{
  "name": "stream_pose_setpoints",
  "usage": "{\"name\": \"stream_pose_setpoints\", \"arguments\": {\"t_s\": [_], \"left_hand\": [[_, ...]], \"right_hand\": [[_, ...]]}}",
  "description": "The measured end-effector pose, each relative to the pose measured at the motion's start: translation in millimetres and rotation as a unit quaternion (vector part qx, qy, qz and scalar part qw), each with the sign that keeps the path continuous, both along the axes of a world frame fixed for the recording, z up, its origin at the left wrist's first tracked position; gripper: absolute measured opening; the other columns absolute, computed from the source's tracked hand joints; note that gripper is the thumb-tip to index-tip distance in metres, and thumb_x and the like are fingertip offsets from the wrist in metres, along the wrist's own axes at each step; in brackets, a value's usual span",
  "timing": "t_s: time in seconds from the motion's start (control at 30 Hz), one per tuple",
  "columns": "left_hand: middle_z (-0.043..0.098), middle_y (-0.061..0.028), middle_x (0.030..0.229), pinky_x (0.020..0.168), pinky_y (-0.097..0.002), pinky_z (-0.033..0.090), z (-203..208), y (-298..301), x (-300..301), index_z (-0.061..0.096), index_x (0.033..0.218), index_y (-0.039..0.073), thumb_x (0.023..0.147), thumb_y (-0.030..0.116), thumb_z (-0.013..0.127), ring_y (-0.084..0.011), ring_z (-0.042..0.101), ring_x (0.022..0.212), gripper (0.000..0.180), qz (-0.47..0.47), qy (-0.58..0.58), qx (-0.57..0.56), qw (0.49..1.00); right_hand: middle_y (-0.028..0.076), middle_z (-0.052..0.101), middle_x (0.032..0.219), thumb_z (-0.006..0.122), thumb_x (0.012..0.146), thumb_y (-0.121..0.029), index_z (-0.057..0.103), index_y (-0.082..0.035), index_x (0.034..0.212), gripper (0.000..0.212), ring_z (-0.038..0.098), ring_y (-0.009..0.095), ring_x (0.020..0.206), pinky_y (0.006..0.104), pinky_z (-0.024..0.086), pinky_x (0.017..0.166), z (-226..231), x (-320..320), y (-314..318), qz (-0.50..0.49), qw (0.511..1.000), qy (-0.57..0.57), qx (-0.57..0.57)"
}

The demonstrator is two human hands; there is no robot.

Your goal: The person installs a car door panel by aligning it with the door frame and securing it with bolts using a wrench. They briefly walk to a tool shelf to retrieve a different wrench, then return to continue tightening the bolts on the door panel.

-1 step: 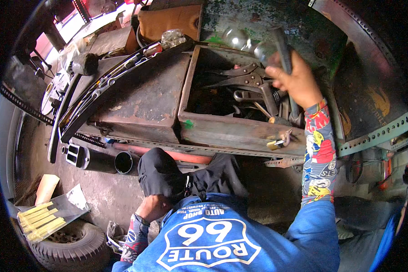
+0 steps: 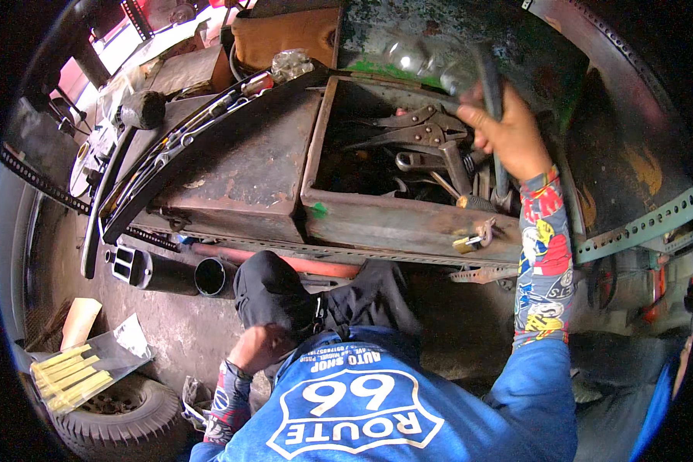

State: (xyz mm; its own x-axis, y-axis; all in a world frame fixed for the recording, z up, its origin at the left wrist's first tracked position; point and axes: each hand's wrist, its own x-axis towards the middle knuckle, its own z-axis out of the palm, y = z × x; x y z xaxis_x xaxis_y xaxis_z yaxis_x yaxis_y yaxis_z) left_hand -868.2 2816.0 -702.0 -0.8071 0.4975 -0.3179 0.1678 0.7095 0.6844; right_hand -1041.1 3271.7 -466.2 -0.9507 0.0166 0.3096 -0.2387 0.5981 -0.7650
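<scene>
My right hand (image 2: 516, 138) is raised over the open metal toolbox (image 2: 393, 225), with its fingers wrapped round a long dark metal bar-shaped tool (image 2: 491, 88). The tool stands nearly upright, and its lower end reaches down among the tools at the box's right end; its exact kind is not clear. Large locking pliers (image 2: 416, 132) lie to the left of that hand, above a wrench (image 2: 420, 162) and other worn hand tools. Down by my left thigh, my left hand (image 2: 263, 346) rests against the dark trousers, somewhat blurred, with its fingers mostly hidden.
A padlock (image 2: 471, 240) hangs on the box's front. On its left are a closed metal lid (image 2: 239, 165), a long curved tray (image 2: 135, 204) of wrenches and a mallet (image 2: 140, 112). A tyre (image 2: 123, 427) and a black cylindrical part (image 2: 158, 271) lie below.
My right hand and the tool in it have shifted slightly to the right. My left hand has moved slightly up on the thigh.
</scene>
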Motion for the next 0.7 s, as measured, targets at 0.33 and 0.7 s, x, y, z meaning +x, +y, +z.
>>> {"name": "stream_pose_setpoints", "arguments": {"t_s": [0.33, 0.7], "left_hand": [[0.071, -0.0129, 0.091, 0.076, -0.0332, 0.052, 206.4, 57.0, -117.4, 0.068, 0.098, -0.002, 0.089, 0.008, 0.067, -0.023, 0.07, 0.088, 0.013, 0.013, 0.33, 0.225, 0.917], [0.071, -0.0208, 0.09, 0.076, -0.0433, 0.058, 187.3, 242.9, -286.6, 0.068, 0.109, 0.003, 0.076, 0.045, 0.075, -0.0351, 0.072, 0.087, 0.054, -0.205, 0.351, -0.033, 0.913]], "right_hand": [[0.0, 0.054, 0.07, 0.07, 0.094, -0.027, 0.053, -0.008, 0.108, 0.03, 0.045, 0.006, 0.049, 0.0232, 0.033, 0.041, 53.2, -6.6, 25.7, -0.019, 1.0, 0.01, -0.002], [-0.001, 0.055, 0.07, 0.069, 0.094, -0.031, 0.059, -0.01, 0.096, 0.023, 0.043, 0.008, 0.046, 0.0245, 0.031, 0.039, 65.8, -14.0, 94.4, -0.033, 0.97, 0.163, -0.178]]}}
